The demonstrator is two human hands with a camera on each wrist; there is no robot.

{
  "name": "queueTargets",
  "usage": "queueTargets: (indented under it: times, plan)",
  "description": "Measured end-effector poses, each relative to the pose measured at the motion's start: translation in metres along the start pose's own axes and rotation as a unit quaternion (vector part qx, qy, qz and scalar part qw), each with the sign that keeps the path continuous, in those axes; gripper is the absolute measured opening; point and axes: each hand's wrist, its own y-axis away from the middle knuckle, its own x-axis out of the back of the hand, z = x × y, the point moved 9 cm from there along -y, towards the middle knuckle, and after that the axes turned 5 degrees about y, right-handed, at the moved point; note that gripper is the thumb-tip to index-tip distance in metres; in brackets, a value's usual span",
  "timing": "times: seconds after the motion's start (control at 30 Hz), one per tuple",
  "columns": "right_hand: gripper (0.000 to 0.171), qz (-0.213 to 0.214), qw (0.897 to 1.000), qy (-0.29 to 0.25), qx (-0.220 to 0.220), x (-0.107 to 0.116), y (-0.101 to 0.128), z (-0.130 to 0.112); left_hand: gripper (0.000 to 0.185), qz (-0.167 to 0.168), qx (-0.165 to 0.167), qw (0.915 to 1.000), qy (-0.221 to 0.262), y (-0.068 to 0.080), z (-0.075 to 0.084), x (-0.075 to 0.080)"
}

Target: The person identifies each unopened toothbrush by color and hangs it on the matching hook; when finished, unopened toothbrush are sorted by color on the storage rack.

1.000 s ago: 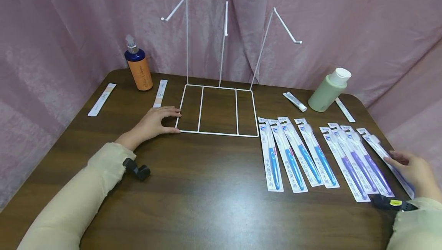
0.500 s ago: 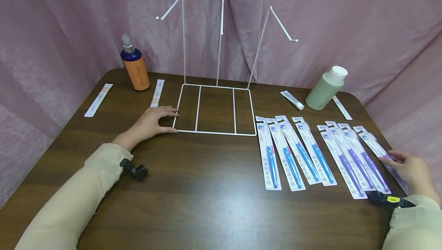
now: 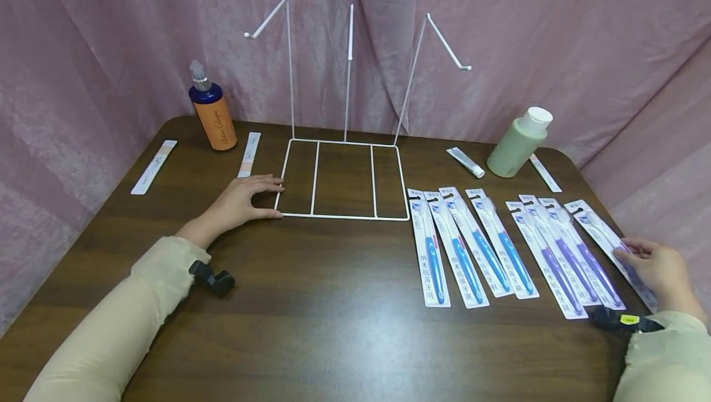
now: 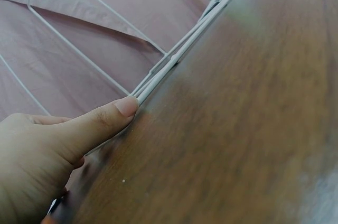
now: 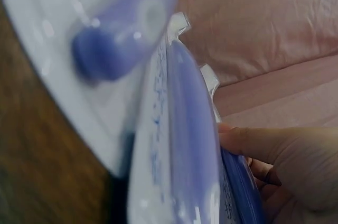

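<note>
Fingers of the left hand [image 3: 240,202] spread flat, steadying the white wire rack [image 3: 340,181] by its corner, while the right hand [image 3: 657,268] pinches the outermost purple toothbrush pack [image 3: 602,234], lifting it off the table [image 3: 333,303].

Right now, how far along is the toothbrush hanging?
Done: nothing; all three hooks of the wire rack are bare. In hand: the left hand steadies the rack's corner, and the right hand touches the rightmost purple toothbrush pack. Left: all eight packs still lie on the table.
</note>
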Motion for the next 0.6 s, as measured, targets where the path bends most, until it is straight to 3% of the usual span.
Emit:
queueTargets:
  times: [0.37, 0.6]
  plan:
    - [0.047, 0.026, 0.999, 0.007, 0.022, 0.028, 0.001, -0.020, 0.061, 0.003, 0.008, 1.0000, 0.001, 0.002, -0.001, 0.002]
    - [0.045, 0.059, 0.997, -0.041, 0.014, 0.053, 0.004, -0.046, 0.061, 0.005, 0.005, 1.0000, 0.000, 0.001, -0.001, 0.001]
